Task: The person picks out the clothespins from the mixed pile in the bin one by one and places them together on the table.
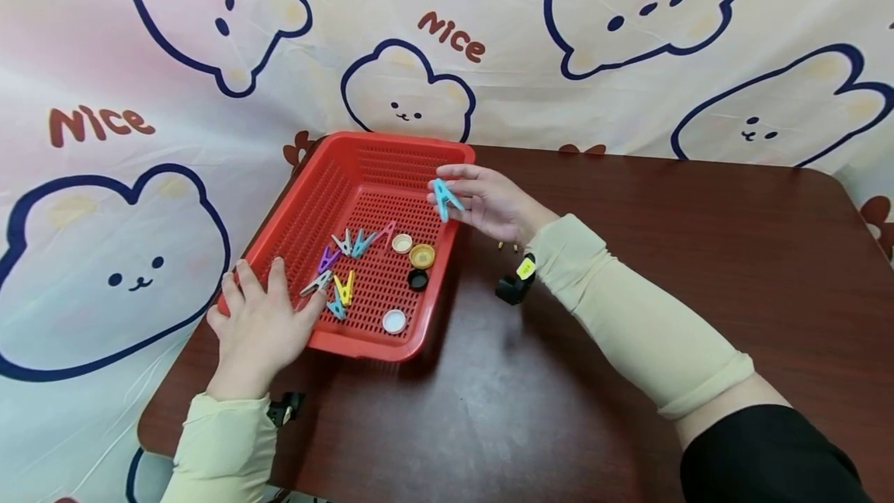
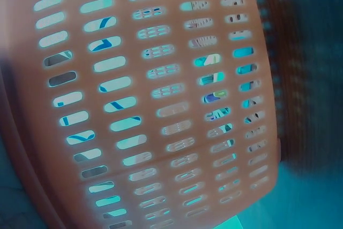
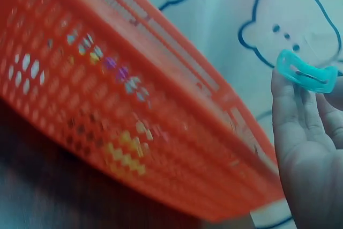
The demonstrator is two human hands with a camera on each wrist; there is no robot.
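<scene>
- R hand [image 1: 492,204]: thumb + fingertips pinch a light-blue plastic A-shaped clothes peg [image 1: 441,194], held up over the basket's R rim, nr its far R corner; R-wrist view shows same peg btwn thumb & fingers.
- L hand [image 1: 261,332]: fingers spread & fairly straight, resting on the L rim of a red rectangular perforated plastic basket [image 1: 427,309]; no peg or cap in it.
- Basket sits on a dark reddish-brown wooden table [image 1: 454,425], long way front to back.
- Pegs in basket, bunched mid to near-L: white plastic peg [image 1: 345,243], blue plastic peg [image 1: 360,245], pink plastic peg [image 1: 388,230], purple plastic peg [image 1: 328,258], grey-white plastic peg [image 1: 317,282], yellow plastic peg [image 1: 348,286], 2nd blue plastic peg [image 1: 337,306].
- Caps along basket's R side, far to near: round cream cap [image 1: 401,243], round gold-yellow cap [image 1: 421,256], round black cap [image 1: 417,279], round white cap [image 1: 394,321], the last well apart from the others.
- Pale yellow-green sleeves [image 1: 628,332] on both forearms; black strapped wrist device [image 1: 513,289] by R wrist, another by L.
- Behind: whitish cloth [image 1: 517,115] w/ navy bear outlines & brown "Nice" lettering.
</scene>
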